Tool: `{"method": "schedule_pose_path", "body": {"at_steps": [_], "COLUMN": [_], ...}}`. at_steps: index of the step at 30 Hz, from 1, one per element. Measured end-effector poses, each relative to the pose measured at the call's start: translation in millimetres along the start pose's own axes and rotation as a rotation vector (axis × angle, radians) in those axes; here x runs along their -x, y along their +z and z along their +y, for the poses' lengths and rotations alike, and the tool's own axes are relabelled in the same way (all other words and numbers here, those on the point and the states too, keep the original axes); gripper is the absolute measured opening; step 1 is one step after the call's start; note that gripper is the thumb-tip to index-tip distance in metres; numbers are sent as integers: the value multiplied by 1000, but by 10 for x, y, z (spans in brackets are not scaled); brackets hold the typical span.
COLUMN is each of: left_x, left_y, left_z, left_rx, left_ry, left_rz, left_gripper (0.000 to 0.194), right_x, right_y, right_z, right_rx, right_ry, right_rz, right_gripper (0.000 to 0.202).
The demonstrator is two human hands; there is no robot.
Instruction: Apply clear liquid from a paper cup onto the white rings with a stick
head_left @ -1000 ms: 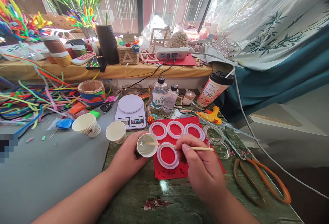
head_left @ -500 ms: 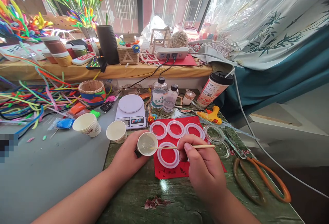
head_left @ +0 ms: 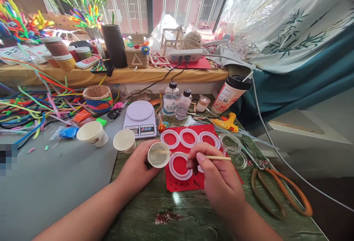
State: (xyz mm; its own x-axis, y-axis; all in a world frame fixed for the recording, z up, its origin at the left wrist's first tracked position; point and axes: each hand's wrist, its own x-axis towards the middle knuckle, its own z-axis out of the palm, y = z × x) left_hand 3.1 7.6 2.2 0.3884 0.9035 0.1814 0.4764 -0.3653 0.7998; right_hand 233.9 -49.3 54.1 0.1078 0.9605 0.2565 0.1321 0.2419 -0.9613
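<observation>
My left hand (head_left: 139, 165) is wrapped round a paper cup (head_left: 154, 163), tilted so its mouth faces me, with a clear liquid inside. In my right hand (head_left: 221, 176) a thin wooden stick (head_left: 219, 158) is pinched, lying nearly level. Its far end points at the cup's right rim and is blurred, so I cannot tell whether it touches the liquid. Beneath my right hand, several pale ring-shaped moulds (head_left: 179, 177) lie on a red sheet (head_left: 175, 188); the hand partly covers some of them.
Behind the cup are a kitchen scale (head_left: 140, 111), another paper cup (head_left: 124, 140) and two bottles (head_left: 170, 104). Stacked cups (head_left: 92, 134) stand left. To the right lie clear rings (head_left: 231, 143), a yellow glue gun (head_left: 228, 122) and large scissors (head_left: 272, 185). A lidded drink cup (head_left: 229, 95) stands behind.
The stick's tip has moved from inside the cup towards its right rim and is now blurred. My right fingers have shifted slightly left. My left hand keeps the cup in place.
</observation>
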Motion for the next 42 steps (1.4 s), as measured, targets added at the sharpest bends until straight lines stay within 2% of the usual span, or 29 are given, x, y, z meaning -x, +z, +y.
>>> {"method": "schedule_pose_path", "body": {"at_steps": [9, 12, 20, 30, 38, 42], "left_x": [4, -1, 8, 7, 10, 7], "left_y": [7, 9, 6, 3, 4, 2], "left_z": [-17, -15, -26, -13, -28, -14], "left_rx": [-2, -5, -4, 3, -2, -4], "left_ry": [5, 7, 11, 6, 13, 18], "left_rz": [-7, -6, -6, 6, -7, -9], "left_gripper": [51, 51, 52, 52, 52, 51], "right_x": [-15, -18, -1, 18, -7, -23], "right_y": [1, 5, 16, 3, 6, 3], "right_z": [-20, -28, -2, -5, 0, -2], "right_rx": [-2, -20, -10, -8, -29, -57], "right_ry": [28, 23, 4, -3, 22, 33], "right_rz": [26, -3, 41, -44, 54, 39], "right_gripper": [29, 29, 29, 28, 27, 28]}}
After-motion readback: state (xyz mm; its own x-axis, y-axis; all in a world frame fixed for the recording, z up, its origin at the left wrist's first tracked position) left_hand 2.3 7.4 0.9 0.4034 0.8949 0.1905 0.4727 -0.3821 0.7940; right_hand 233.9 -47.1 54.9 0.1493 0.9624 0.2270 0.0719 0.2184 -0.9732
